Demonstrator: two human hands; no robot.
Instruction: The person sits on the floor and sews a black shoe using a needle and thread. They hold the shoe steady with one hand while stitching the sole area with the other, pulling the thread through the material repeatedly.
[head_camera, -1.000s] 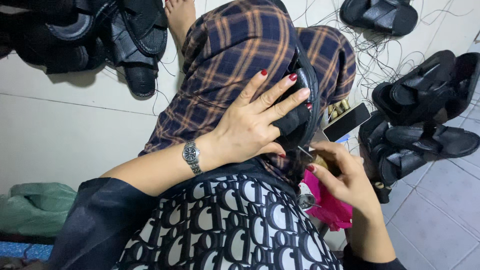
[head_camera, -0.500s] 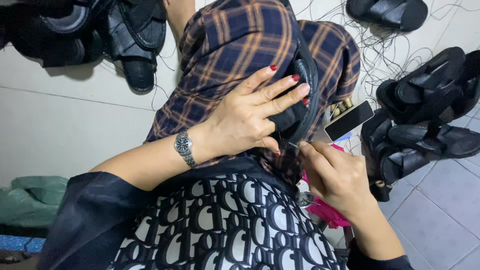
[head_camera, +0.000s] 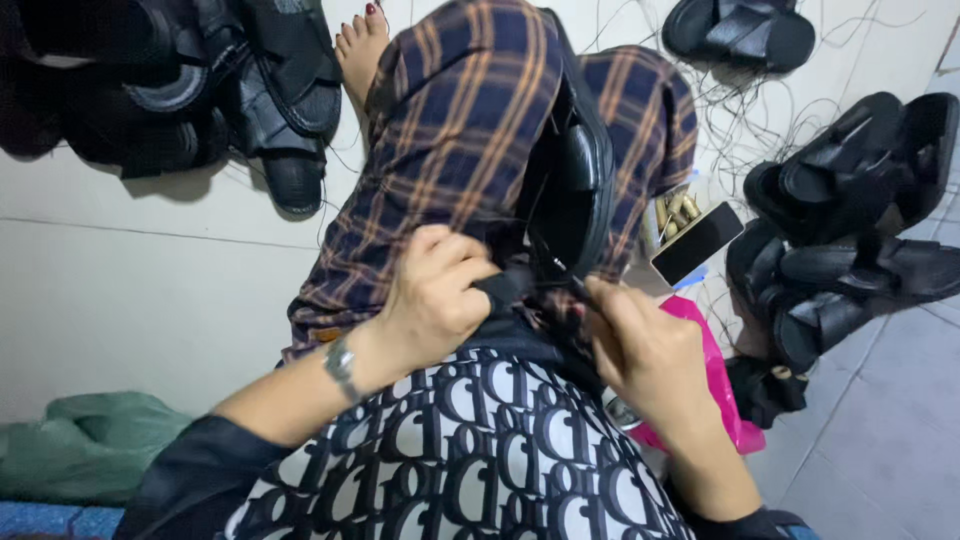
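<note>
Black sandal (head_camera: 575, 190) on lap — both hands' fingers (head_camera: 455, 265) apparently pinching its strap.

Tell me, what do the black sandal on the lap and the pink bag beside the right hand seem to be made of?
The black sandal looks like leather or imitation leather: a smooth surface with a dull sheen; which one, I cannot tell. The pink bag looks like thin glossy plastic film, crumpled into soft folds.

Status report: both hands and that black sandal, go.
Left hand gripping black sandal strap on lap. Right hand pinching thin tool at strap. Loose threads around.
</note>
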